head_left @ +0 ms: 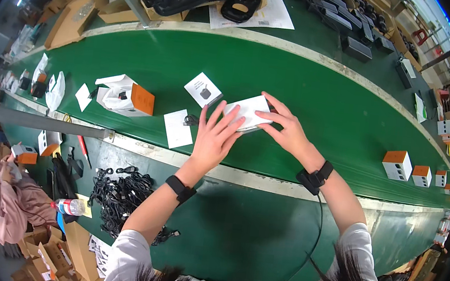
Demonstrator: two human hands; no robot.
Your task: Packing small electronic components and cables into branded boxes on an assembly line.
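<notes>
"White carton (248, 105), where?"
"Over the green conveyor belt (303, 88). Right hand (291, 138): holding its right end. Left hand (211, 140): fingers spread against it; grip, cannot tell."
"Around?"
"Leaflet (177, 129), beside. Black cables (121, 198), heaped on green worktable (237, 230). Co-worker in pink (11, 194), far left."

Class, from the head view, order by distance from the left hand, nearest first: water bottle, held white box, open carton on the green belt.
1. White box: touching, on its right.
2. Open carton: to its left.
3. Water bottle: farther, lower left.
</notes>
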